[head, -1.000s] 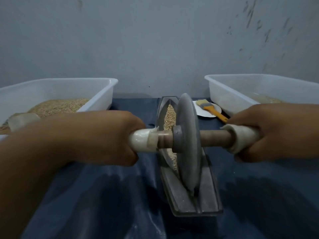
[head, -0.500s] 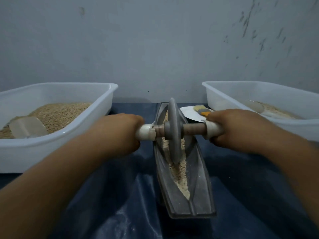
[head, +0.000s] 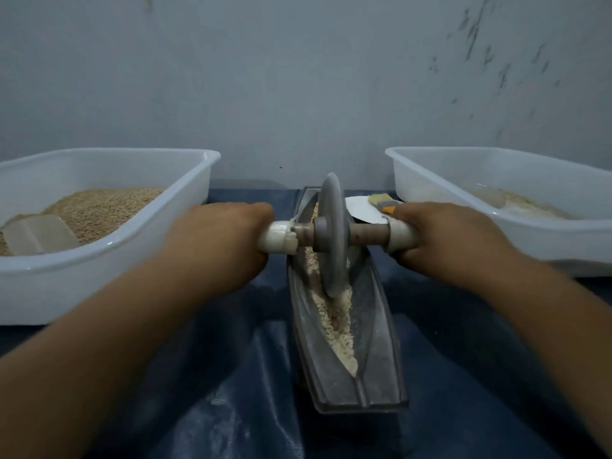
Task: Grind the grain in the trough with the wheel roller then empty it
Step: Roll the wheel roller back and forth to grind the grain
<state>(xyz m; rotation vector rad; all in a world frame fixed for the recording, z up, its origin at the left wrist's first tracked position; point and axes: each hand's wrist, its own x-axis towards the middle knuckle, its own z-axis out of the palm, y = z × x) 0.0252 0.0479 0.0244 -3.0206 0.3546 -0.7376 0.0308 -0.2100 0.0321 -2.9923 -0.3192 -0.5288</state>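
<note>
A grey boat-shaped metal trough point(head: 376, 332) lies lengthwise on the dark blue cloth, with crushed pale grain point(head: 336, 323) along its groove. The grey wheel roller point(head: 332, 233) stands upright in the groove near the trough's far half, its rim down in the grain. My left hand point(head: 220, 241) grips the white-wrapped left end of the wooden axle. My right hand point(head: 445, 238) grips the white-wrapped right end. Both hands hide the tips of the handles.
A white tub point(head: 109, 253) at the left holds whole grain and a clear scoop point(head: 39, 235). At the right, a second white tub point(head: 563, 240) holds some pale ground grain. Behind the roller, a white plate point(head: 362, 210) carries a brush point(head: 384, 202). A grey wall stands close behind.
The wheel has rolled away from me, from the trough's near end toward its far half. Both hands went forward with the axle, uncovering the ground grain in the near part.
</note>
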